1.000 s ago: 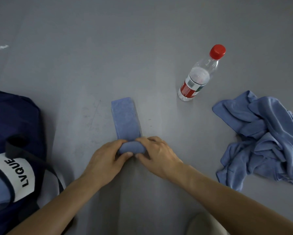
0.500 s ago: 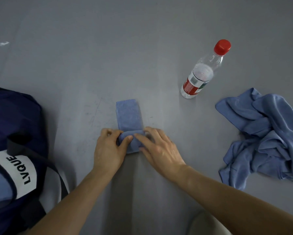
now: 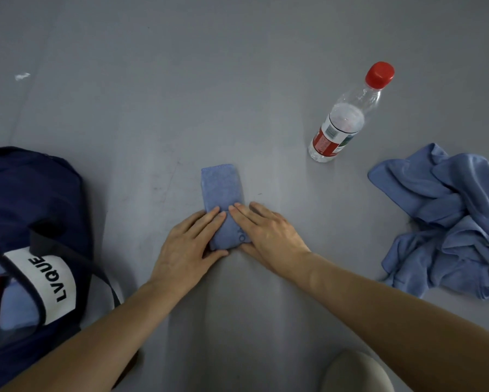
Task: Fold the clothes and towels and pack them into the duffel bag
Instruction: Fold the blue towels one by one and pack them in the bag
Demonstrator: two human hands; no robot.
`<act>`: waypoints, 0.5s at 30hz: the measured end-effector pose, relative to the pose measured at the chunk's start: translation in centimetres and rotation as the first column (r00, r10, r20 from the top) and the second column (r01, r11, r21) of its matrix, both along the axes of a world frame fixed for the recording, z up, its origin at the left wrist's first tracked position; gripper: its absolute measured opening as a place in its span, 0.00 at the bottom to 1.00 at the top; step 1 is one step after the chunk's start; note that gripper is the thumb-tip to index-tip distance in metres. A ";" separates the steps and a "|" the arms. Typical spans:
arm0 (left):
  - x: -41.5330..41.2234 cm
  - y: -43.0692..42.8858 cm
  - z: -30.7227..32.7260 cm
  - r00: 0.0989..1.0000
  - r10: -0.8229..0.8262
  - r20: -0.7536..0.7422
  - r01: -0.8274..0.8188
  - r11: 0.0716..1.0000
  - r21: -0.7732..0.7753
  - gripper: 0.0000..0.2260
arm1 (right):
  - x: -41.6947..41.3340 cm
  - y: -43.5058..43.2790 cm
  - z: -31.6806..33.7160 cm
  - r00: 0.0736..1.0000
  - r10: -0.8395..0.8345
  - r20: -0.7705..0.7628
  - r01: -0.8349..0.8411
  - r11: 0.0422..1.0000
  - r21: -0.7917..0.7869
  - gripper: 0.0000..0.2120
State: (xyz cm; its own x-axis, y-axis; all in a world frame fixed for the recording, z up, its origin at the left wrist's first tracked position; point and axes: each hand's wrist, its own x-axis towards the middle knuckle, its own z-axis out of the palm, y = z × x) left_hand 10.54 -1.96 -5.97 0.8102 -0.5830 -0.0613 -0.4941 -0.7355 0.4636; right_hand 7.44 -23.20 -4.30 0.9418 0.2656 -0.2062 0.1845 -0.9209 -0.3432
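Observation:
A small blue towel (image 3: 222, 190) lies as a narrow strip on the grey surface, its near end rolled up. My left hand (image 3: 188, 246) and my right hand (image 3: 268, 236) press on that roll from either side, fingers stretched over it and thumbs tucked at its near edge. At the left edge stands a navy duffel bag (image 3: 31, 202) with a white LVQUE label, open, with blue and red items showing inside. A crumpled pile of blue cloths (image 3: 447, 219) lies at the right.
A clear plastic water bottle (image 3: 342, 120) with a red cap stands upright beyond the towel to the right. A pale rounded shape (image 3: 356, 374) shows at the bottom edge. A small white scrap (image 3: 22, 76) lies far left.
Both hands have rolled the towel's near end away from me, so the flat strip is shorter and the roll thicker. Fingers went from pinching to lying flatter over the roll.

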 end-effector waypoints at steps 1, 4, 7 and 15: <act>0.1 -0.2 0.1 1.000 0.014 -0.011 -0.014 1.000 -0.013 0.33 | 0.1 -0.2 0.1 1.000 0.000 -0.016 0.000 1.000 0.014 0.31; -0.1 -0.4 0.6 0.993 0.066 -0.098 -0.073 0.995 -0.065 0.31 | 0.3 -0.5 0.7 0.998 -0.032 -0.055 0.037 0.993 0.110 0.32; -0.5 0.4 1.0 0.969 0.106 -0.223 -0.128 0.988 -0.085 0.26 | -0.2 -0.8 1.0 0.983 -0.094 -0.158 0.124 0.972 0.197 0.29; -2.5 1.0 1.2 0.860 0.209 -0.465 -0.319 0.932 -0.172 0.09 | -2.8 0.8 0.9 0.921 -0.238 -0.309 0.320 0.914 0.249 0.19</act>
State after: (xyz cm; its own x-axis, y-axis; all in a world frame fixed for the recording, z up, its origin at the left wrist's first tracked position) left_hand 8.06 -0.94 -4.80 0.8589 -0.3923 -0.3293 -0.0062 -0.6509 0.7591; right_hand 4.65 -22.35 -3.39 0.9064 0.0861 -0.4137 -0.2012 -0.7729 -0.6017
